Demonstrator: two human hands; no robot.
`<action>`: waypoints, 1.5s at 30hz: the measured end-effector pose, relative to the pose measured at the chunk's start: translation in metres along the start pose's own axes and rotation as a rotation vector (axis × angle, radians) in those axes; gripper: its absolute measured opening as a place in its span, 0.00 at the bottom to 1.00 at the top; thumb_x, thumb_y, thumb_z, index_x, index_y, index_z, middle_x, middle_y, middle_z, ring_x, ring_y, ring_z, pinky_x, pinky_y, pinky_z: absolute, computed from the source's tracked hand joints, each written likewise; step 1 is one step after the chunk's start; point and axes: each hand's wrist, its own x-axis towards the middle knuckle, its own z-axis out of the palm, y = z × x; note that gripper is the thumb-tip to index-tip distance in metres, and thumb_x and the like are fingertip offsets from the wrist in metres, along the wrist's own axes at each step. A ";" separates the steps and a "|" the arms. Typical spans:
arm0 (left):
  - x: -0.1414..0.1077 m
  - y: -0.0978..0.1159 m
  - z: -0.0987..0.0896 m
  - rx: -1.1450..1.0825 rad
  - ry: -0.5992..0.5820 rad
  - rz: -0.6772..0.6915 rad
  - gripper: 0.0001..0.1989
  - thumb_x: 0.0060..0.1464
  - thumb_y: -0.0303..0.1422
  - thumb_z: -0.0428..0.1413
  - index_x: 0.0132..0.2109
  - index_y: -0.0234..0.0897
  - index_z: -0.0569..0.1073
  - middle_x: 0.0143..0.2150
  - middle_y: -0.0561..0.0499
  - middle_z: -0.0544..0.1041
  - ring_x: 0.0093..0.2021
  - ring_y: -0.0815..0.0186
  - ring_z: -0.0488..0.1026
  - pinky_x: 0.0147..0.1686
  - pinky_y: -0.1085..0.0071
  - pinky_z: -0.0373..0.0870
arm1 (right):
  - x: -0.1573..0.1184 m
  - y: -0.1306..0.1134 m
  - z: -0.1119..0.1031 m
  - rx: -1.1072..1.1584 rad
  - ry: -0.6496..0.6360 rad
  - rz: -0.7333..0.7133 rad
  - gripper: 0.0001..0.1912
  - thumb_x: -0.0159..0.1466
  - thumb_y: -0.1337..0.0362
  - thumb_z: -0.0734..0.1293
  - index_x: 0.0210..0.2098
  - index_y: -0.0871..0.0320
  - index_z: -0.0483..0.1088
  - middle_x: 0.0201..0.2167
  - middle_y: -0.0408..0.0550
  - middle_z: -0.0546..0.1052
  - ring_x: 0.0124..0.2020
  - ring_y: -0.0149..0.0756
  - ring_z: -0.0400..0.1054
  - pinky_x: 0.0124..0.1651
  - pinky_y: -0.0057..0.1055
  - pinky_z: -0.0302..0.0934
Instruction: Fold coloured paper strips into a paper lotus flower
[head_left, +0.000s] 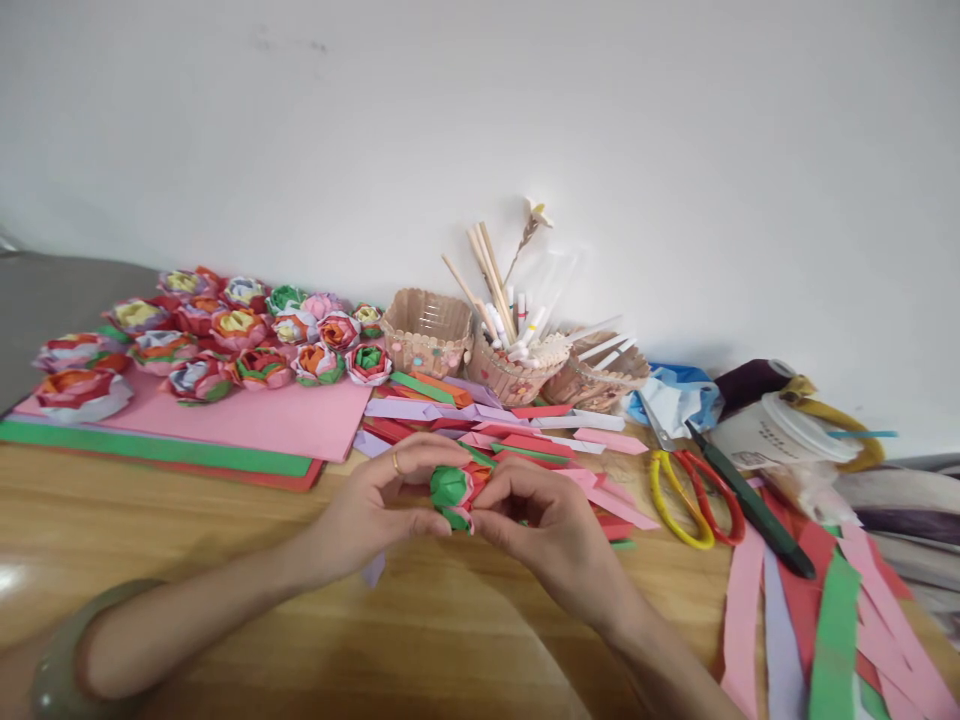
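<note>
A small folded paper flower (452,490) in green, pink and orange is held up between both hands over the wooden table (390,640). My left hand (382,500) grips its left side, thumb below and fingers over the top. On the right side, my right hand (544,515) pinches the flower's edge between thumb and forefinger. Behind the hands lie many folded paper strips (517,440) in pink, red, green, white and purple.
Finished paper flowers (238,328) sit on pink sheets (315,415) at the left. Three baskets (427,350) stand by the wall, one holding sticks and markers. Scissors (679,500), a black-handled cutter (757,515), a white cup (776,430) and flat paper strips (836,610) are on the right.
</note>
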 end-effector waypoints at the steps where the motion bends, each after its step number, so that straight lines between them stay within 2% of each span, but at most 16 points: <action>1: 0.000 0.000 0.000 0.000 -0.001 0.000 0.19 0.42 0.31 0.65 0.45 0.48 0.77 0.47 0.49 0.68 0.52 0.58 0.67 0.48 0.62 0.71 | 0.000 0.000 0.000 -0.006 -0.004 -0.002 0.07 0.56 0.66 0.69 0.23 0.59 0.71 0.22 0.42 0.70 0.25 0.30 0.61 0.27 0.27 0.54; 6: 0.000 0.000 0.000 -0.002 0.027 0.011 0.19 0.43 0.29 0.65 0.45 0.50 0.77 0.48 0.49 0.69 0.53 0.58 0.67 0.47 0.66 0.71 | 0.000 -0.003 -0.001 -0.123 -0.014 -0.083 0.10 0.62 0.68 0.63 0.24 0.58 0.69 0.24 0.43 0.69 0.27 0.30 0.62 0.29 0.26 0.56; 9: 0.000 -0.001 0.001 -0.011 0.051 0.014 0.19 0.44 0.28 0.64 0.45 0.49 0.77 0.49 0.49 0.70 0.53 0.59 0.67 0.47 0.66 0.71 | -0.001 -0.003 0.001 -0.213 0.025 -0.118 0.09 0.62 0.70 0.63 0.25 0.58 0.69 0.24 0.43 0.69 0.27 0.30 0.63 0.29 0.26 0.57; 14: 0.000 0.001 0.004 -0.043 0.084 0.010 0.20 0.44 0.27 0.64 0.46 0.47 0.76 0.50 0.50 0.72 0.50 0.60 0.71 0.47 0.67 0.72 | -0.003 0.001 0.008 -0.263 0.136 -0.177 0.05 0.60 0.71 0.65 0.28 0.59 0.71 0.24 0.45 0.72 0.25 0.30 0.64 0.26 0.26 0.59; 19: 0.000 0.001 0.004 -0.072 0.154 -0.038 0.21 0.48 0.27 0.62 0.49 0.47 0.73 0.51 0.51 0.74 0.44 0.65 0.75 0.43 0.72 0.72 | -0.006 0.003 0.011 -0.380 0.354 -0.343 0.09 0.61 0.74 0.61 0.35 0.58 0.72 0.30 0.47 0.73 0.24 0.29 0.66 0.24 0.25 0.62; 21: -0.001 0.000 0.003 -0.079 0.159 -0.037 0.22 0.49 0.27 0.61 0.52 0.48 0.71 0.54 0.51 0.72 0.45 0.65 0.74 0.43 0.71 0.72 | -0.007 0.006 0.013 -0.451 0.389 -0.402 0.11 0.61 0.74 0.61 0.39 0.57 0.71 0.32 0.48 0.73 0.28 0.31 0.69 0.27 0.26 0.64; 25: -0.002 -0.002 0.002 -0.106 0.169 -0.010 0.25 0.48 0.27 0.61 0.54 0.49 0.69 0.56 0.51 0.72 0.48 0.62 0.73 0.46 0.69 0.72 | -0.007 0.010 0.015 -0.541 0.365 -0.473 0.15 0.61 0.75 0.61 0.45 0.56 0.70 0.34 0.50 0.73 0.35 0.34 0.70 0.34 0.29 0.66; 28: -0.002 -0.001 0.003 -0.122 0.147 -0.036 0.24 0.49 0.28 0.61 0.54 0.44 0.68 0.53 0.47 0.74 0.48 0.61 0.74 0.46 0.67 0.72 | -0.007 0.009 0.015 -0.521 0.384 -0.455 0.13 0.61 0.75 0.61 0.42 0.56 0.70 0.34 0.49 0.73 0.32 0.33 0.69 0.31 0.27 0.65; 31: -0.001 0.002 0.004 -0.169 0.109 -0.026 0.24 0.48 0.28 0.62 0.53 0.41 0.68 0.50 0.46 0.76 0.48 0.60 0.74 0.47 0.66 0.71 | -0.007 0.003 0.014 -0.407 0.405 -0.396 0.10 0.61 0.74 0.61 0.36 0.56 0.70 0.30 0.47 0.72 0.27 0.30 0.67 0.25 0.25 0.62; 37: 0.002 0.002 0.007 -0.151 0.157 0.017 0.25 0.40 0.23 0.66 0.48 0.42 0.71 0.46 0.49 0.77 0.47 0.62 0.74 0.41 0.72 0.73 | -0.007 -0.004 0.013 -0.276 0.324 -0.348 0.07 0.61 0.72 0.62 0.34 0.58 0.70 0.28 0.45 0.71 0.25 0.29 0.64 0.24 0.23 0.60; 42: -0.004 -0.003 0.004 -0.018 0.146 0.024 0.24 0.43 0.23 0.64 0.48 0.46 0.72 0.49 0.51 0.75 0.48 0.64 0.73 0.44 0.73 0.71 | -0.005 -0.005 0.014 -0.214 0.236 -0.244 0.05 0.60 0.71 0.64 0.29 0.58 0.70 0.26 0.44 0.70 0.25 0.29 0.64 0.24 0.24 0.59; 45: -0.006 -0.003 0.003 0.047 0.132 0.025 0.22 0.46 0.24 0.62 0.49 0.46 0.72 0.52 0.50 0.72 0.50 0.62 0.72 0.46 0.71 0.70 | -0.004 -0.006 0.015 -0.213 0.238 -0.228 0.05 0.59 0.70 0.65 0.27 0.58 0.70 0.24 0.43 0.70 0.24 0.29 0.63 0.23 0.24 0.58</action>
